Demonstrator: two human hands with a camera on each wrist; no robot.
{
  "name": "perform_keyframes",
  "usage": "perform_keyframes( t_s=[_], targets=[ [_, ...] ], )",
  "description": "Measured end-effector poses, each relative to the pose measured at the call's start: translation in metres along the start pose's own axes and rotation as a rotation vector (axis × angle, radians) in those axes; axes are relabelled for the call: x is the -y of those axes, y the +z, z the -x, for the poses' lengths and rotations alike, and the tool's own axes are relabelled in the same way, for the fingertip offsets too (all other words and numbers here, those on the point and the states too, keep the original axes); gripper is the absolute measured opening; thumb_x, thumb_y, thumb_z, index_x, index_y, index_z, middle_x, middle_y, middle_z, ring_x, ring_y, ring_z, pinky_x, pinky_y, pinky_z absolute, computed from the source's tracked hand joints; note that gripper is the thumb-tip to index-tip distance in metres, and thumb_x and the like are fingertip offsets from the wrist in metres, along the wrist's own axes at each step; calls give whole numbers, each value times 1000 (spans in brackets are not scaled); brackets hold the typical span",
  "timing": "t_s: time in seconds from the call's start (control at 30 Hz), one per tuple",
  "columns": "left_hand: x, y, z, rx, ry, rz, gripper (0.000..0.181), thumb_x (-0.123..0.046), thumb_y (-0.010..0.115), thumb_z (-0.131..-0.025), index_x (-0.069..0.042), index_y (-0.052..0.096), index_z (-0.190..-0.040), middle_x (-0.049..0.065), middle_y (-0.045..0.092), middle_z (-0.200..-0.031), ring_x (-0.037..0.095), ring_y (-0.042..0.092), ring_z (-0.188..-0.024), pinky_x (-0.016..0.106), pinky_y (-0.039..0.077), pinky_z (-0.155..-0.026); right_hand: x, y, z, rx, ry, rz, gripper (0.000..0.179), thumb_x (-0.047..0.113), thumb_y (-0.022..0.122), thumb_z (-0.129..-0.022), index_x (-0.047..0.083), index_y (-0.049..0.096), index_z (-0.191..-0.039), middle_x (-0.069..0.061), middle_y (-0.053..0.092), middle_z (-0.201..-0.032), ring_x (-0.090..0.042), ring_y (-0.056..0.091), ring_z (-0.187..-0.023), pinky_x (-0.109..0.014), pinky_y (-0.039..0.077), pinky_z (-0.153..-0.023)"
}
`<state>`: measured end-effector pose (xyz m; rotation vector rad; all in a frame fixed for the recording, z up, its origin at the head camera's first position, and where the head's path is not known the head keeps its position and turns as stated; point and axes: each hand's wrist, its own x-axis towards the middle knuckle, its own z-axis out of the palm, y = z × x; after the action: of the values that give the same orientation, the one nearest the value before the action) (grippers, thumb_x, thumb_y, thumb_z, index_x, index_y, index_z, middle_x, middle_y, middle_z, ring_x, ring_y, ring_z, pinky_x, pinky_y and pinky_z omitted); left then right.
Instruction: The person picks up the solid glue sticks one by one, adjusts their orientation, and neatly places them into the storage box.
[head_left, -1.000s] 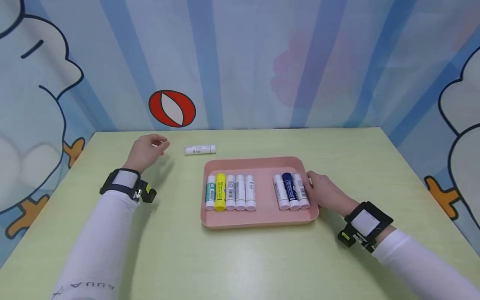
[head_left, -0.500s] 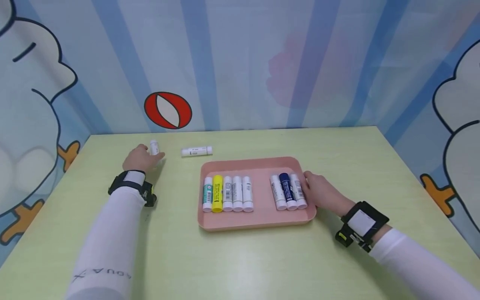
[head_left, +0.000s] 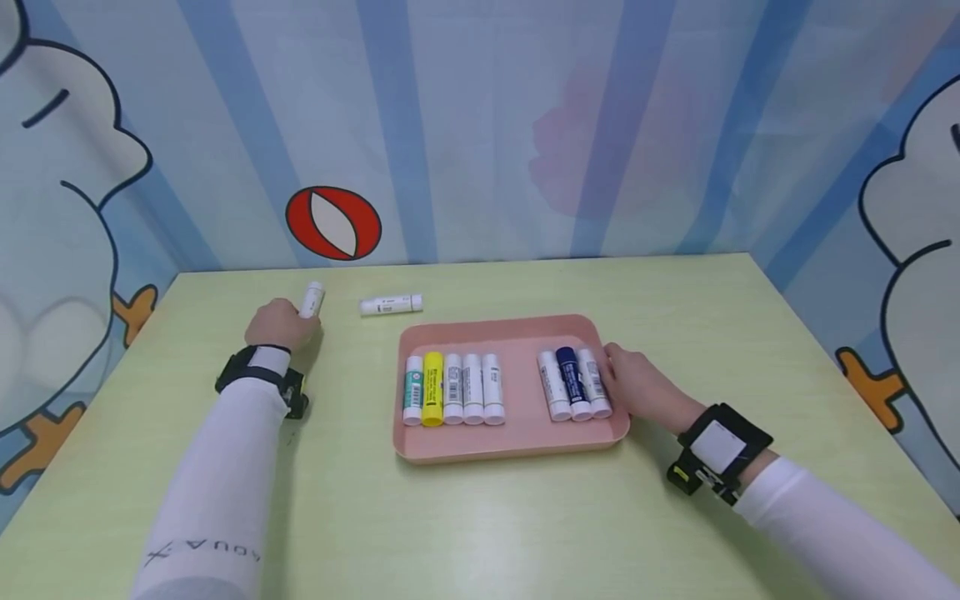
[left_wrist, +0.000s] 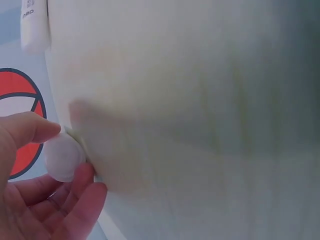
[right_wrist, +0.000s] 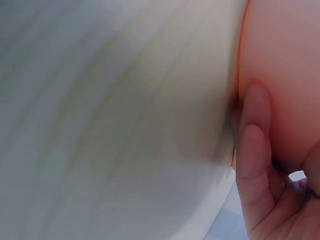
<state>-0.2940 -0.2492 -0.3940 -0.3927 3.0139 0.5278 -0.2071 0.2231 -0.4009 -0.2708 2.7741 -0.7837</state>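
Note:
At the far left of the table my left hand pinches a white glue stick between thumb and fingers. Its round white end faces the camera in the left wrist view. A second white glue stick lies flat just to the right. My right hand grips the right edge of a pink tray, with fingers against its outer wall. Inside the tray, a row at the left includes a green-labelled glue stick and a yellow one. A dark blue one lies between two white ones at the right.
The pale green table ends at a striped blue backdrop close behind the glue sticks. Printed on it is a red and white ball. Both wrists carry strapped black cameras.
The left hand has come down on the glue stick at the far left, which was hidden at first, and pinched it. The stick now tilts right. The right hand stays at the tray.

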Motion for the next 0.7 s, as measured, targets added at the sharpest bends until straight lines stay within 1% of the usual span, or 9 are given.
perform_keyframes(
  t_s=[0.17, 0.23, 0.37, 0.47, 0.53, 0.6, 0.63, 0.7],
  targets=[
    [9, -1, 4, 1, 23, 64, 35, -29, 48, -85, 4, 56, -88, 13, 52, -72, 25, 48, -64, 34, 40, -52, 1, 2, -1, 8, 3, -12, 25, 18, 33, -98, -3, 42, -110, -10, 52, -81, -17, 49, -60, -30, 43, -49],
    [12, -2, 7, 3, 38, 93, 37, -30, 47, -86, 5, 56, -93, 14, 54, -75, 26, 49, -66, 34, 41, -53, 1, 2, -1, 11, 0, -17, 25, 18, 33, -98, -3, 42, -109, -10, 51, -80, -17, 49, -60, -30, 43, -49],
    [15, -5, 16, -17, 100, 134, 42, -32, 48, -88, 6, 53, -105, 17, 56, -85, 26, 51, -69, 33, 41, -54, 1, -1, 1, 27, -4, -35, 28, 20, 32, -98, -2, 42, -111, -10, 52, -80, -17, 49, -59, -31, 42, -49],
    [12, -8, 24, -38, 158, 154, 44, -32, 51, -88, 6, 52, -111, 18, 56, -90, 26, 50, -71, 33, 41, -56, 2, -6, 3, 42, 0, -38, 31, 24, 32, -98, -2, 44, -113, -9, 53, -77, -18, 49, -57, -32, 42, -49],
    [8, -10, 31, -41, 196, 163, 45, -32, 52, -87, 5, 51, -114, 19, 55, -92, 26, 49, -73, 33, 41, -58, 2, -10, 3, 47, 5, -35, 34, 26, 34, -98, -1, 46, -114, -7, 54, -74, -18, 49, -56, -32, 42, -49],
    [2, -12, 38, -31, 228, 169, 45, -32, 53, -87, 4, 51, -114, 18, 54, -93, 26, 48, -74, 33, 41, -59, 4, -15, 3, 40, -2, -19, 33, 26, 36, -97, -1, 49, -111, -6, 54, -71, -18, 51, -55, -32, 42, -49],
    [-1, -13, 42, -26, 244, 168, 44, -32, 53, -87, 3, 51, -114, 17, 53, -93, 26, 48, -74, 32, 41, -58, 6, -18, 2, 26, -6, -5, 32, 25, 37, -97, -1, 50, -110, -5, 54, -69, -17, 51, -55, -31, 41, -49],
    [-8, -13, 48, -19, 279, 168, 42, -31, 53, -87, 2, 51, -113, 16, 54, -93, 25, 48, -73, 32, 41, -57, 9, -24, 1, -41, -44, 52, 30, 24, 41, -96, -1, 52, -109, -5, 53, -68, -17, 50, -55, -31, 41, -48]
  ],
)
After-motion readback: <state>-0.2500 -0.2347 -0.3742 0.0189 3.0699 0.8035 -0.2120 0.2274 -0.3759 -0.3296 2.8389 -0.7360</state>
